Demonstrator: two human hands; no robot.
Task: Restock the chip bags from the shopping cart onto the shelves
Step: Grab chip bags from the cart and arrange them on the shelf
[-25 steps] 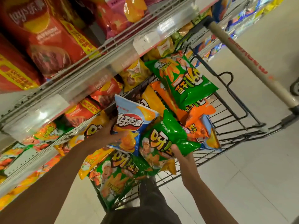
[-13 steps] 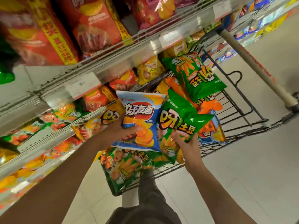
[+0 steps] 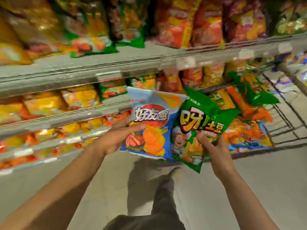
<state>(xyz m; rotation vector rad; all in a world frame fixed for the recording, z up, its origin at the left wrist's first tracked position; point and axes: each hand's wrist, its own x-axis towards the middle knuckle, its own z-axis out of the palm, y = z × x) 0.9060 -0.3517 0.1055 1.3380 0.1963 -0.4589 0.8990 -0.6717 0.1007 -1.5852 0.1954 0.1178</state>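
While the head view is blurred, the left hand [image 3: 114,138] grips a blue chip bag [image 3: 149,125] at its left edge, thumb across the front. The right hand [image 3: 211,146] pinches a green chip bag [image 3: 197,123] just beside it, both in front of the shelves [image 3: 83,68], with the cart [image 3: 285,120] at the right.

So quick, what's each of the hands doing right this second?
Left hand: grips the blue chip bag, thumb across its front.
Right hand: grips the green chip bag near its lower part.
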